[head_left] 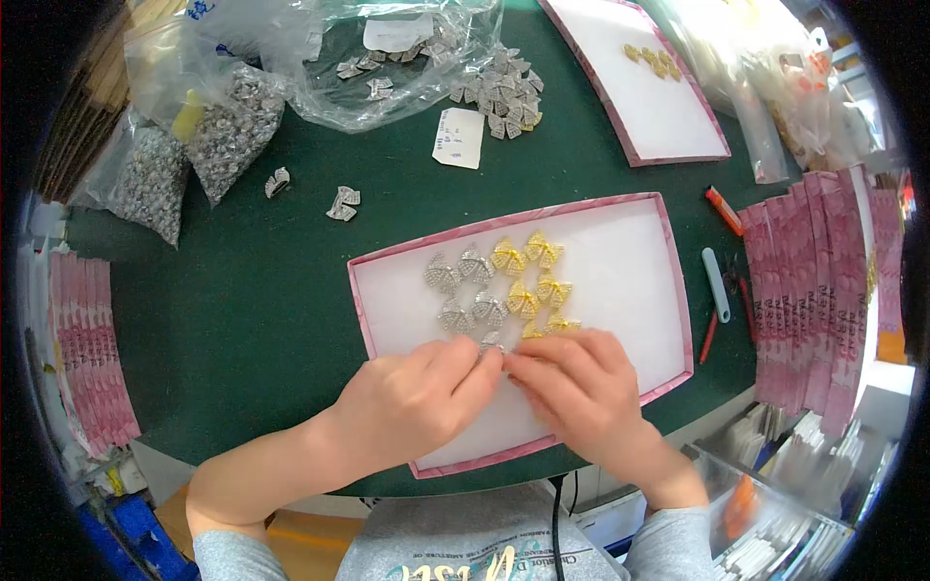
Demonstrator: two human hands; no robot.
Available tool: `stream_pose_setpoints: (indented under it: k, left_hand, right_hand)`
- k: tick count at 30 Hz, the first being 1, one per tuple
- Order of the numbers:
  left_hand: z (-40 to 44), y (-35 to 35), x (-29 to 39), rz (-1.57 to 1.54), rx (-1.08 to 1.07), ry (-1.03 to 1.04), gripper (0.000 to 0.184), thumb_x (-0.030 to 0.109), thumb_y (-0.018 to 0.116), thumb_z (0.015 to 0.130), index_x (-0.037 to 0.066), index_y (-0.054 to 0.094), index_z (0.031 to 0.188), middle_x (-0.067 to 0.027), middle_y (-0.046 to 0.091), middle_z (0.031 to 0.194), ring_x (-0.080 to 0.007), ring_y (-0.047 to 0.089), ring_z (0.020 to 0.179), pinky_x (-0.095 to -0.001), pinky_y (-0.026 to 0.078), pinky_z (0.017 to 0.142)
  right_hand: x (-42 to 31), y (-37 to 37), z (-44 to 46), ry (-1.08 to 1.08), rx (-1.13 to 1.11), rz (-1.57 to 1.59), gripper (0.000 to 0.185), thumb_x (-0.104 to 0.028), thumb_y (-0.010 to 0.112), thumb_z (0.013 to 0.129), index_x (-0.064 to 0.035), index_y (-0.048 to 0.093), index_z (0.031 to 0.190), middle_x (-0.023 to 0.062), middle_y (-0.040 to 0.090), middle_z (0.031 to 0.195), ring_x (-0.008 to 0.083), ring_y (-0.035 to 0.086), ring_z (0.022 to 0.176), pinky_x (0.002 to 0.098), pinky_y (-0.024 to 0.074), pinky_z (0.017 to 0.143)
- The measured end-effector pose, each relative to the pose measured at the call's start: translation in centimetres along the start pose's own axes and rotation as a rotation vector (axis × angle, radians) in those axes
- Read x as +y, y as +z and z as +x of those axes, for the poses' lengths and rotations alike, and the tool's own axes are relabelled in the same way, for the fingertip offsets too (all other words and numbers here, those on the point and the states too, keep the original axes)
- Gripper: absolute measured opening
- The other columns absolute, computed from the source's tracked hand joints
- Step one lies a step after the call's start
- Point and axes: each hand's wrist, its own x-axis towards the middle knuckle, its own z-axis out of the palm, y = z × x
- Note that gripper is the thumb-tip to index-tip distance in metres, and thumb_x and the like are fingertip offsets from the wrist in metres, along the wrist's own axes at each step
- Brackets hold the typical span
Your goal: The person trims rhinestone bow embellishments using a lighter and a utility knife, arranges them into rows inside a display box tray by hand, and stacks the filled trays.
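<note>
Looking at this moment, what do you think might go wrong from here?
The left hand and right hand work close to the silver bows and gold bows, so fingers might nudge them out of line. The pink-edged tray sits near the table's edge; a bump could shift it.

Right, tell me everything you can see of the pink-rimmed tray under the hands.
The shallow, roughly rectangular tray has a white inner base and low pink walls with a mottled pattern, like paper-covered card. It lies open side up, slightly askew, on the dark green tabletop, close to its near edge. Silver bow-shaped pieces sit left of gold ones on the base. The left hand and right hand are over it, arms hiding parts of the rim; whether they touch it is unclear.
</note>
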Motion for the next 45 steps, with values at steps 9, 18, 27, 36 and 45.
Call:
stream_pose_setpoints:
  k: [9,18,27,36,45]
  left_hand:
    - [0.7,-0.6,0.2,0.08,-0.087,0.045,0.027,0.01,0.058,0.065,0.002,0.058,0.091,-0.0004,0.044,0.066,-0.0094,0.05,0.051,-0.0205,0.041,0.041]
    - [0.5,0.2,0.6,0.039,-0.076,-0.006,0.031,0.008,0.057,0.067,0.001,0.059,0.097,-0.0025,0.045,0.063,-0.0134,0.05,0.049,-0.025,0.041,0.039]
    - [0.4,-0.4,1.0,-0.038,-0.05,-0.174,0.025,0.008,0.066,0.068,0.002,0.061,0.093,-0.0042,0.048,0.062,-0.0148,0.053,0.05,-0.0253,0.041,0.039]
    - [-1.9,-4.4,-2.7,-1.591,0.235,-0.98,0.018,0.014,0.056,0.085,-0.001,0.057,0.095,-0.0021,0.055,0.071,-0.0087,0.049,0.054,-0.0194,0.035,0.045]
    - [-0.7,-1.0,-1.9,-2.508,0.414,-0.997,0.031,0.023,0.044,0.092,0.001,0.046,0.114,-0.0089,0.055,0.098,-0.0181,0.055,0.092,-0.0323,0.051,0.081]
  right_hand:
    - [1.5,-0.9,1.3,0.041,-0.097,-0.036,0.027,-0.01,0.062,0.061,-0.0046,0.057,0.088,0.0053,0.055,0.085,0.0209,0.053,0.081,0.0311,0.0427,0.067]
    - [1.5,-0.6,1.0,-0.006,-0.038,-0.117,0.027,-0.011,0.057,0.062,-0.0018,0.056,0.088,0.006,0.055,0.086,0.0197,0.053,0.081,0.0294,0.043,0.069]
    - [1.4,-0.9,0.9,-0.042,-0.058,-0.049,0.029,-0.011,0.058,0.063,-0.0031,0.058,0.091,0.0072,0.055,0.092,0.0196,0.052,0.088,0.032,0.0433,0.076]
    - [1.2,-0.3,0.8,-0.08,-0.104,0.014,0.026,-0.011,0.065,0.064,-0.0065,0.062,0.09,0.0056,0.055,0.099,0.0216,0.051,0.091,0.0338,0.0429,0.078]
    - [0.7,-1.4,1.8,-0.001,0.018,0.155,0.032,-0.008,0.069,0.062,-0.0076,0.062,0.093,0.0058,0.055,0.097,0.0235,0.051,0.086,0.0338,0.0432,0.075]
